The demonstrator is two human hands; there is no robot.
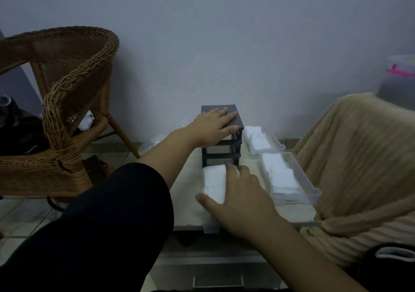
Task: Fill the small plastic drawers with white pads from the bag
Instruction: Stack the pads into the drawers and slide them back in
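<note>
A small dark drawer frame (221, 155) stands on a pale low table (188, 208). My left hand (213, 127) lies flat on its top with the thumb over the front edge. A clear plastic drawer (211, 228) filled with white pads (214, 181) sits in front of the frame's bottom slot, partly pulled out. My right hand (242, 199) rests over this drawer, thumb at its left side. Two more clear drawers (278, 146) (313, 194) holding white pads lie to the right of the frame. A clear bag (155, 141) lies behind my left forearm.
A wicker chair (67, 89) stands at the left. A beige ribbed blanket (359, 157) covers furniture at the right, touching the table's edge. A translucent container with a pink clasp (399, 71) sits above it. A wall closes off the far side.
</note>
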